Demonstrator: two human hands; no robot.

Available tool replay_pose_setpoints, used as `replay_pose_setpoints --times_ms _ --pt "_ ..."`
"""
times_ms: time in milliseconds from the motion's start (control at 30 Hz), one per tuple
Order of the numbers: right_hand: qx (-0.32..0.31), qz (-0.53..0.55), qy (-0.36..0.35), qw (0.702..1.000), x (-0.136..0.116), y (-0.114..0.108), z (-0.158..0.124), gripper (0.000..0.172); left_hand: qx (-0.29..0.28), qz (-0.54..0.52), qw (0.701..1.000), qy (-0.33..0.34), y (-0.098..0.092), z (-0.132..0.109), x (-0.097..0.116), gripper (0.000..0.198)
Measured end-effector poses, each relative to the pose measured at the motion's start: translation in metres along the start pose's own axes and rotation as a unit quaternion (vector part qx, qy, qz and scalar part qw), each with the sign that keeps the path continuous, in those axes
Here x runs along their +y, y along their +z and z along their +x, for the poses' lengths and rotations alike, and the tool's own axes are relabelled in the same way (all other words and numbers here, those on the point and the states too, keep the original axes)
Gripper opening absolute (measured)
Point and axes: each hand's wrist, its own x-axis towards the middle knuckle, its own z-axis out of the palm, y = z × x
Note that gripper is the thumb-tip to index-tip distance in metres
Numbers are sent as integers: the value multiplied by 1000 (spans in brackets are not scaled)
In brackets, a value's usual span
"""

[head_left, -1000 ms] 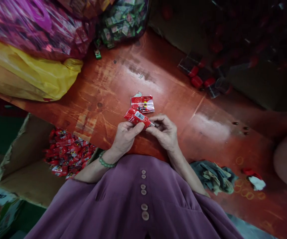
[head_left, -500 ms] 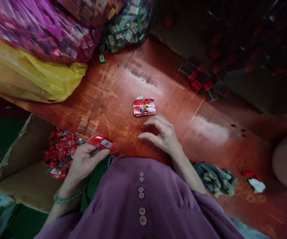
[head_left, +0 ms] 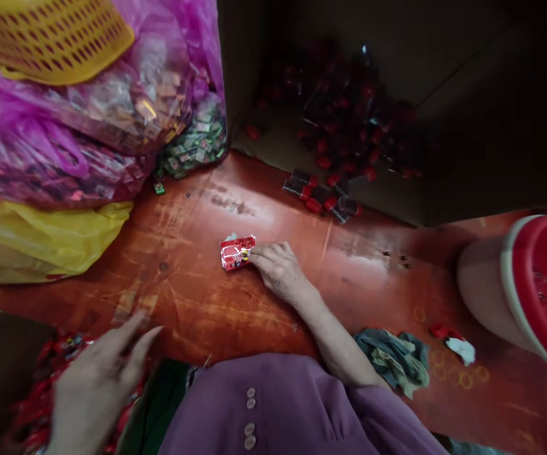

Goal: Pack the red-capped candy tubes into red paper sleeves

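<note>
On the reddish table lies a small stack of flat, shiny red packets. My right hand grips the stack's right edge, fingers pressed together on it. My left hand, smeared by motion, is over the cardboard box at the lower left. Its thumb and fingers are apart and nothing shows in them. Beneath it, many red packets fill the box, partly hidden by the hand.
Bulging plastic bags and a yellow basket stand at the upper left. Red-capped clear containers spill from a dark carton. To the right are a cloth, rubber bands and a red-lidded bucket.
My left hand has let go of a red packet and moved down-left over the box. My right hand has closed on the stack. The view has shifted, showing more of the carton and bucket.
</note>
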Motion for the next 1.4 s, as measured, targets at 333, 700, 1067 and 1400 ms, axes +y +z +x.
replay_pose_setpoints --times_ms 333,700,1067,1400 --pt "-50 22 9 998 -1 -23 8 18 53 14 940 336 112 105 89 32" --pt "-13 -158 342 926 94 -56 89 44 63 -26 941 331 107 112 92 13" --pt "41 -8 271 962 76 -24 53 27 -27 23 943 332 96 116 99 26" --pt "241 265 256 898 49 -52 11 14 53 -91 951 291 90 114 105 16"
